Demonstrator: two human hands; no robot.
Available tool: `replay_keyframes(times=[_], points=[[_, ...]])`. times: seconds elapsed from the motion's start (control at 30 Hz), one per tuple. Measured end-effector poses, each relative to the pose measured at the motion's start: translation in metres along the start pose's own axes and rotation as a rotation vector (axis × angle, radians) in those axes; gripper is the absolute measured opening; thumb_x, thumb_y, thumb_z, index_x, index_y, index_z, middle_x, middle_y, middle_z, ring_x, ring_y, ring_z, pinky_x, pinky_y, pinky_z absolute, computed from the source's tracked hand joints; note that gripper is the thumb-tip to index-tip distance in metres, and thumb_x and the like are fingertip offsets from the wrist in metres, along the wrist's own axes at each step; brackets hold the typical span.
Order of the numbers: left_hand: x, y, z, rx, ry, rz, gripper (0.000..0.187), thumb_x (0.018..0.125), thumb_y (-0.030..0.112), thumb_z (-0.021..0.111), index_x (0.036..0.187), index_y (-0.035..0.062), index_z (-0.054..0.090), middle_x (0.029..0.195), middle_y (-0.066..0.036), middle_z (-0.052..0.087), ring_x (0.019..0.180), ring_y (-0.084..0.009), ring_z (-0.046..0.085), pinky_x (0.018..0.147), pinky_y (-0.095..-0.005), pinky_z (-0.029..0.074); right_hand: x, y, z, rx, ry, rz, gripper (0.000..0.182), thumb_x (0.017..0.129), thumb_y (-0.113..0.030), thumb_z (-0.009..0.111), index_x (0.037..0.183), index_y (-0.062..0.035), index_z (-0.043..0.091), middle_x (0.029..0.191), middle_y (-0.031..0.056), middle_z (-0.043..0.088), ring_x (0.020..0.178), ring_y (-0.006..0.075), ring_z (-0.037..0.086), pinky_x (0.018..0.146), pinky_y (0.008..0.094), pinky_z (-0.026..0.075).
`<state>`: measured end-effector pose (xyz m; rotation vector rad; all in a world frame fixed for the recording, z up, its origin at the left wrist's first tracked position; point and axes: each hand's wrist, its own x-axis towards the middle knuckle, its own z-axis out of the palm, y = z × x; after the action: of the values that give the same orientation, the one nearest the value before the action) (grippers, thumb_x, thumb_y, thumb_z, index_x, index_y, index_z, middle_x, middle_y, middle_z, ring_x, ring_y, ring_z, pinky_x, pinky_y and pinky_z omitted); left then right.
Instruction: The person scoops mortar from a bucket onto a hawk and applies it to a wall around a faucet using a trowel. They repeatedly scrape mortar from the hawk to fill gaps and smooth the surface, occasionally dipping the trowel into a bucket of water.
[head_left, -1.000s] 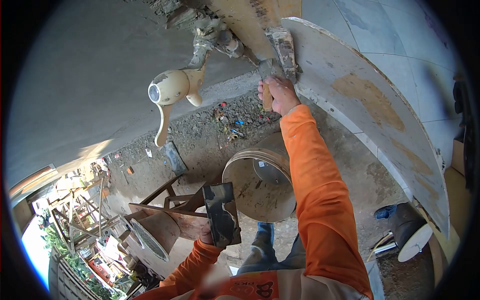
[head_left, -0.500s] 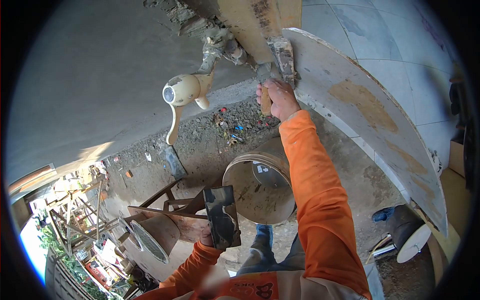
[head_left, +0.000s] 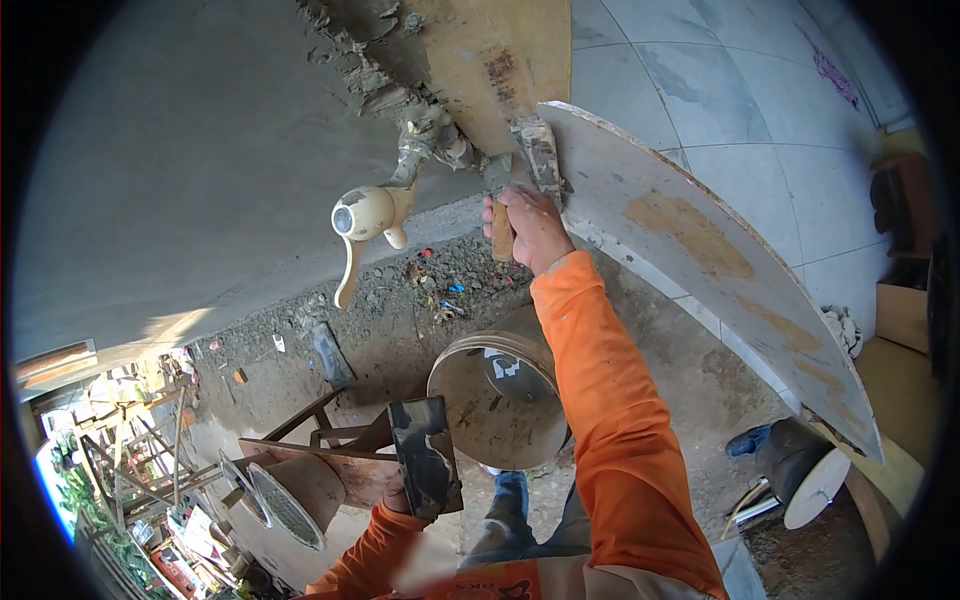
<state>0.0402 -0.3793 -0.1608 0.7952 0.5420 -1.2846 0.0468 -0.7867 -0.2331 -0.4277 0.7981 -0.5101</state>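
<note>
My right hand (head_left: 535, 225) is closed round the wooden handle of a trowel (head_left: 502, 236), whose grey blade points up toward a mortar-crusted wooden block (head_left: 538, 155). That block stands at the corner of a large curved board (head_left: 690, 210). Low in the view, my left hand (head_left: 397, 494) grips a dark rectangular plasterer's float (head_left: 428, 455) smeared with grey mortar; its fingers are partly hidden behind it. Rough wet mortar (head_left: 425, 130) clings to the wall edge, left of the trowel, around a cream plastic piece with a curved arm (head_left: 365, 213).
Below my right forearm stands a large round bucket (head_left: 495, 400). A mortar-filled bucket (head_left: 295, 500) sits by a wooden stand (head_left: 330, 455) at lower left. Rubble (head_left: 440, 275) lines the wall's foot. A flat grey piece (head_left: 332, 355) lies on the ground.
The view has shifted, so the board, wall fittings and buckets appear slightly lower and further left. Both hands keep their holds; the trowel stays near the wooden block.
</note>
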Motion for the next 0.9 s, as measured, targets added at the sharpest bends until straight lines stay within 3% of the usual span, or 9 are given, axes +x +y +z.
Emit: replay_keyframes(times=[0.1,0.17,0.23,0.47,0.57,0.63,0.77,0.83,0.9], points=[[-0.003,0.000,0.009,0.006,0.031,0.000,0.033,0.078,0.018,0.057,0.107,0.0030,0.053,0.101,-0.011,0.061,0.093,-0.0255,0.059,0.085,-0.0394,0.048,-0.007,0.000,0.004,0.010,0.001,-0.007,0.004,0.083,-0.007,0.047,0.086,-0.0052,0.047,0.081,0.0092,0.055,0.066,0.0189,0.054,0.055,0.0343,0.047],[-0.005,0.000,0.010,-0.005,-0.017,0.021,0.048,0.073,0.022,0.066,0.113,0.0002,0.050,0.105,-0.013,0.058,0.098,-0.0270,0.057,0.091,-0.0387,0.044,-0.018,0.003,-0.001,0.056,-0.080,-0.054,0.005,0.083,-0.008,0.048,0.088,-0.0055,0.047,0.082,0.0091,0.056,0.067,0.0184,0.054,0.056,0.0338,0.047],[-0.006,0.004,0.008,-0.001,-0.020,0.025,0.048,0.073,0.023,0.066,0.113,0.0002,0.049,0.105,-0.013,0.058,0.098,-0.0268,0.056,0.090,-0.0386,0.044,-0.041,0.010,-0.010,0.100,-0.160,-0.091,0.006,0.084,-0.009,0.049,0.089,-0.0058,0.047,0.083,0.0091,0.056,0.068,0.0180,0.054,0.056,0.0332,0.047],[0.020,0.015,0.012,0.062,-0.126,0.043,0.048,0.076,0.025,0.064,0.114,0.0000,0.048,0.110,-0.013,0.056,0.100,-0.0264,0.055,0.091,-0.0384,0.044,-0.198,0.054,-0.044,-0.041,-0.084,-0.090,0.018,0.086,-0.008,0.050,0.104,-0.0068,0.053,0.093,0.0065,0.057,0.078,0.0168,0.056,0.064,0.0286,0.049],[0.034,0.011,0.025,0.077,-0.139,0.067,0.046,0.078,0.025,0.060,0.116,0.0029,0.048,0.110,-0.012,0.056,0.101,-0.0269,0.055,0.092,-0.0417,0.042,-0.237,0.070,-0.032,-0.350,-0.145,-0.254,0.029,0.083,-0.001,0.053,0.112,-0.0077,0.054,0.096,0.0077,0.057,0.081,0.0169,0.057,0.066,0.0274,0.048],[0.032,0.008,0.037,0.042,-0.156,0.056,0.045,0.079,0.024,0.057,0.119,0.0057,0.047,0.110,-0.010,0.056,0.102,-0.0276,0.054,0.093,-0.0450,0.041,-0.250,0.072,-0.019,-0.838,-0.208,-0.719,0.033,0.079,0.006,0.054,0.110,-0.0060,0.056,0.097,0.0101,0.056,0.082,0.0175,0.057,0.067,0.0261,0.047],[0.004,0.008,0.066,-0.038,-0.105,0.033,0.033,0.084,0.022,0.053,0.110,0.0015,0.051,0.105,-0.012,0.059,0.095,-0.0257,0.058,0.086,-0.0394,0.047,-0.263,0.064,0.006,-1.013,-0.313,-0.933,0.035,0.073,0.009,0.056,0.105,-0.0060,0.059,0.097,0.0113,0.056,0.084,0.0240,0.056,0.070,0.0299,0.047],[-0.013,0.013,0.072,0.055,-0.311,0.105,0.032,0.085,0.023,0.051,0.110,0.0029,0.052,0.104,-0.012,0.059,0.094,-0.0252,0.058,0.084,-0.0397,0.047,-0.281,0.064,0.014,-1.033,-0.333,-0.958,0.037,0.073,0.007,0.056,0.107,-0.0086,0.059,0.096,0.0095,0.055,0.083,0.0246,0.054,0.072,0.0316,0.045],[-0.033,0.027,0.076,-0.117,-0.363,-0.049,0.031,0.086,0.022,0.049,0.111,0.0036,0.052,0.105,-0.011,0.059,0.094,-0.0254,0.058,0.082,-0.0403,0.048,-0.299,0.064,0.011,-1.054,-0.351,-0.986,0.039,0.073,0.005,0.056,0.108,-0.0112,0.059,0.094,0.0076,0.055,0.083,0.0252,0.052,0.074,0.0333,0.044]])
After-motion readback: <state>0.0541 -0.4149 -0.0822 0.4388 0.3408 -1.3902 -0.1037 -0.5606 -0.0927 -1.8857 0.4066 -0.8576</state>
